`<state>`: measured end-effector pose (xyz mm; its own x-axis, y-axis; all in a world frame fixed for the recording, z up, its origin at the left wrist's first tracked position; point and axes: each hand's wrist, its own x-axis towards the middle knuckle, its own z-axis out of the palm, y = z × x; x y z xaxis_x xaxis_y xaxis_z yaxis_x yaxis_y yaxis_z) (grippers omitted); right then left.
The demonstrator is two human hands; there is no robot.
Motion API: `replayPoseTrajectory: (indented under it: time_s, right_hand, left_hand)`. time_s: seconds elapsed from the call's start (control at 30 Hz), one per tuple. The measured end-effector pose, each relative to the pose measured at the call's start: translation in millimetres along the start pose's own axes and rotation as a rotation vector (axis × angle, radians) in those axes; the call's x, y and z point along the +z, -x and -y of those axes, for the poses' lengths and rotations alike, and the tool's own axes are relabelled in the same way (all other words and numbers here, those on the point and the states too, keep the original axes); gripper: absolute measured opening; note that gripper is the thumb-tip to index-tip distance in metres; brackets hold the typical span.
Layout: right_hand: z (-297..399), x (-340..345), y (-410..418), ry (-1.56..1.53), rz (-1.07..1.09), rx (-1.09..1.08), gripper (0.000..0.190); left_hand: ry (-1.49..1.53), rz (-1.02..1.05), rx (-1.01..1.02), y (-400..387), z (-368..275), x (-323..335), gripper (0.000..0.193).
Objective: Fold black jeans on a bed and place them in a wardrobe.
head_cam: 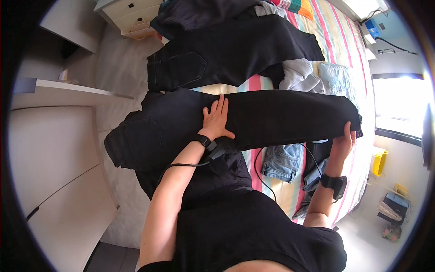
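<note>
A pair of black trousers lies lengthwise across the bed before me, its waist end hanging past the bed's edge at the left. My left hand rests flat on the trousers near the middle, fingers apart. At the right, my right hand grips the hem end, thumb on top and the other fingers partly hidden under the cloth. Just beyond lies a second black pair of trousers, its back pocket showing at the left. Folded blue jeans lie on the bed on the near side of the trousers, between my arms.
The striped bedspread carries grey clothing, a light blue cushion and more dark garments. Black cables run from the bands on my wrists. A drawer unit and a white cabinet stand at the left.
</note>
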<state>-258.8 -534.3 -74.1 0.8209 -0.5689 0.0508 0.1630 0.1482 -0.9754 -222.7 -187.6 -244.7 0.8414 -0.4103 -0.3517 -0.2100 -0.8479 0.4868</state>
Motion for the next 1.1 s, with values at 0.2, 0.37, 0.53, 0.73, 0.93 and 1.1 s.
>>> replayPoseTrajectory:
  time_s: [0.2,0.37,0.53,0.73,0.93,1.1]
  right_hand:
    - [-1,-2,2,-0.019,-0.004,0.000,0.024]
    - [9,14,11,0.006,0.012,-0.076,0.025]
    - [21,36,21,-0.024,0.038,-0.120,0.024]
    - [30,74,36,-0.129,0.108,-0.111,0.022]
    - [31,87,39,-0.107,0.151,-0.158,0.025]
    - [30,92,45,-0.060,0.118,-0.176,0.025]
  left_hand:
    - [-0.043,-0.074,0.030,-3,4,13,0.126]
    - [-0.112,0.065,0.002,4,-12,3,0.131]
    - [-0.135,0.053,0.007,7,-14,7,0.140]
    - [-0.141,0.054,0.005,10,-12,8,0.140]
    - [-0.193,0.053,0.038,14,-11,14,0.125]
    - [-0.295,-0.044,0.020,9,-5,31,0.077]
